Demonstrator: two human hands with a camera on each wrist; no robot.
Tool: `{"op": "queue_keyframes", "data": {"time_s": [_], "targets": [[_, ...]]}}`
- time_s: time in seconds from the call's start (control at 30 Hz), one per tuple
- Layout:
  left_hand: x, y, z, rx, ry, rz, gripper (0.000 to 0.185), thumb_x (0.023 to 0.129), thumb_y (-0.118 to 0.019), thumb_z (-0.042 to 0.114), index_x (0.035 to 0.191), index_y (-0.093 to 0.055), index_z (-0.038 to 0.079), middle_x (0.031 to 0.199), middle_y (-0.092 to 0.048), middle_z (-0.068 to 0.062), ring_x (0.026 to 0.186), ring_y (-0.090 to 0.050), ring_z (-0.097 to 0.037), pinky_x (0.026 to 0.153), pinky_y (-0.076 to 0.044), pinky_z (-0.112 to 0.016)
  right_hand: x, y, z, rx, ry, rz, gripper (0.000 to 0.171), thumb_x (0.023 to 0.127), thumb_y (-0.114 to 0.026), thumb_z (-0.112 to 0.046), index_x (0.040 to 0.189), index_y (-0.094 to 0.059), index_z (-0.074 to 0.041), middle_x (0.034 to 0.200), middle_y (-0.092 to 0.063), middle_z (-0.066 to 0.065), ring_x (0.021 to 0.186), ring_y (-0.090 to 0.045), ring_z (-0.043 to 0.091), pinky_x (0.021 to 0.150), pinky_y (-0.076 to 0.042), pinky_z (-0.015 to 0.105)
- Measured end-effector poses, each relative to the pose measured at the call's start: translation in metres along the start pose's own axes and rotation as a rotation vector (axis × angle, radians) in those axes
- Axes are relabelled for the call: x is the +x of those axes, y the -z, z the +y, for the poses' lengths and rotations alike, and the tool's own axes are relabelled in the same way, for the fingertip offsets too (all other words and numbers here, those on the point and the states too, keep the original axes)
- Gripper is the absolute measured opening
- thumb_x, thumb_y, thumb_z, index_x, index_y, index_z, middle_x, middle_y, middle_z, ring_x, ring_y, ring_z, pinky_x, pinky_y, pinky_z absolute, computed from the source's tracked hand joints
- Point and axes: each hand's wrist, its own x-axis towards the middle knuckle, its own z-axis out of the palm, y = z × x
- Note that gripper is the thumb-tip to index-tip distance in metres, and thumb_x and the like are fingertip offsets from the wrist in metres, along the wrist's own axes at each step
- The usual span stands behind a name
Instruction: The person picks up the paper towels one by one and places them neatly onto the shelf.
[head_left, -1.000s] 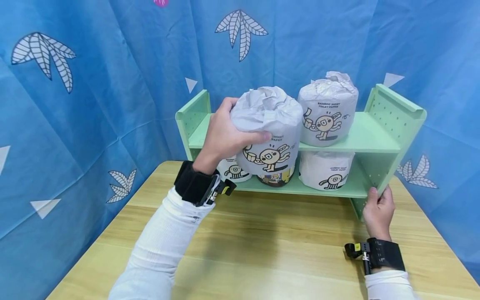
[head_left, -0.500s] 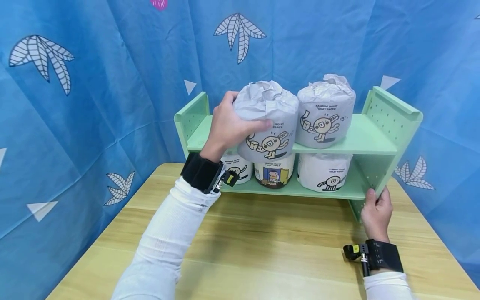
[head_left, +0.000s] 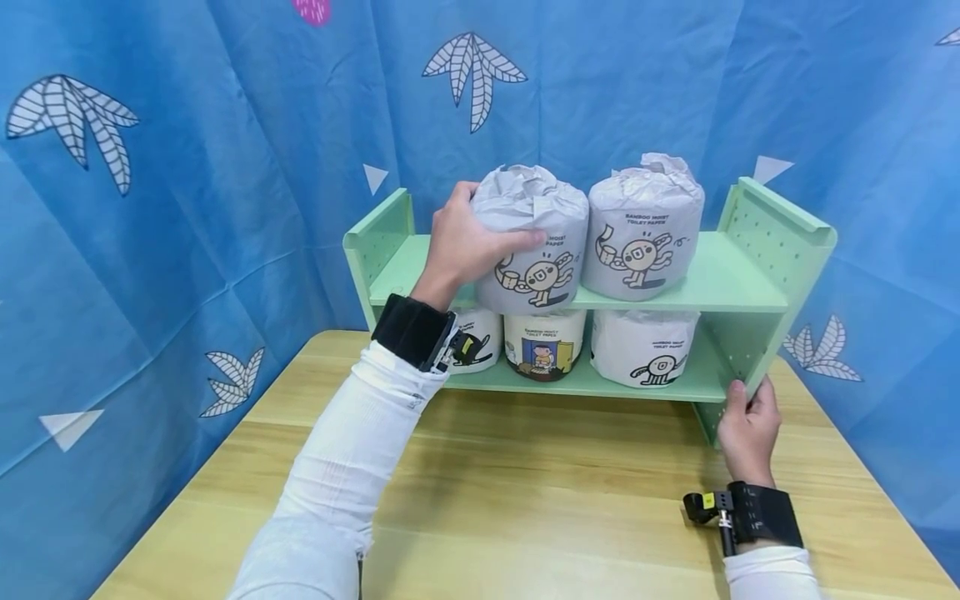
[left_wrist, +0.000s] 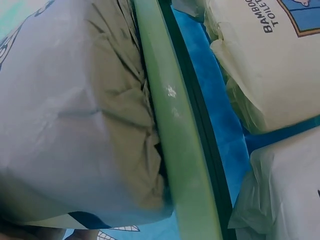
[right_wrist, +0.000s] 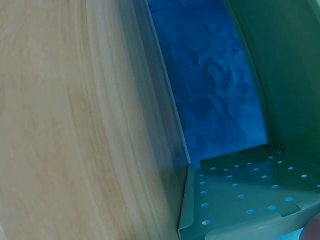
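Note:
My left hand [head_left: 471, 246] grips a grey paper-wrapped toilet roll [head_left: 538, 265], thumb across its front, at the front of the upper board of a green two-tier shelf [head_left: 738, 275]. The left wrist view has this toilet roll [left_wrist: 75, 115] with its crumpled end right against the green board edge [left_wrist: 175, 115]; whether it rests fully on the board I cannot tell. To its right stands a matching toilet roll [head_left: 641, 237]. My right hand [head_left: 750, 425] holds the shelf's right side panel low down. In the right wrist view, only a fingertip [right_wrist: 311, 231] shows beside the perforated panel [right_wrist: 250, 192].
On the lower board stand a white toilet roll [head_left: 480, 333] partly behind my left wrist, a toilet roll with a coloured picture [head_left: 543, 346], and another white roll [head_left: 641, 350]. The shelf stands on a wooden table [head_left: 570, 500], with a blue patterned curtain [head_left: 262, 167] behind.
The toilet roll in my left hand has moved back and down to the upper board, uncovering the picture roll below. My right hand keeps its hold on the side panel. The view has shifted slightly.

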Motion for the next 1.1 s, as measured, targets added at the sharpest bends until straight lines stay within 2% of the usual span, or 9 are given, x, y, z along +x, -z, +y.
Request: {"op": "queue_keyframes", "data": {"time_s": [0.3,0.57,0.93,1.1], "targets": [[0.009,-0.007,0.0,0.038,0.043,0.004,0.094,0.06,-0.089,0.048,0.135,-0.045,0.013,0.113,-0.058,-0.001,0.1,-0.055,-0.014,0.08,-0.053,-0.03,0.001,0.0,0.0,0.003,-0.016,-0.002,0.044,0.106,-0.035,-0.027,0.149,-0.038,-0.02,0.143,-0.047,0.015,0.128,-0.047,0.024,0.107,-0.039,0.036],[0.014,-0.012,-0.001,0.001,0.049,0.002,0.095,0.061,-0.089,0.048,0.137,-0.044,0.014,0.114,-0.059,-0.002,0.101,-0.057,-0.014,0.082,-0.053,-0.032,0.002,0.0,-0.001,0.01,-0.037,-0.007,0.044,0.106,-0.035,-0.027,0.15,-0.037,-0.022,0.144,-0.047,0.014,0.128,-0.047,0.026,0.107,-0.039,0.038],[0.02,-0.019,-0.003,-0.018,0.082,0.012,0.097,0.062,-0.088,0.049,0.14,-0.041,0.017,0.119,-0.059,-0.002,0.106,-0.057,-0.015,0.087,-0.051,-0.034,-0.001,0.001,-0.001,-0.007,0.004,-0.007,0.045,0.106,-0.035,-0.028,0.15,-0.037,-0.02,0.142,-0.048,0.016,0.127,-0.047,0.025,0.106,-0.04,0.035],[0.02,-0.019,-0.002,-0.021,0.082,-0.013,0.098,0.064,-0.087,0.05,0.143,-0.037,0.019,0.122,-0.057,-0.001,0.108,-0.054,-0.015,0.09,-0.05,-0.036,-0.001,0.0,-0.001,-0.007,-0.002,-0.003,0.045,0.106,-0.035,-0.029,0.15,-0.037,-0.019,0.142,-0.048,0.016,0.127,-0.047,0.025,0.106,-0.04,0.036]]}}
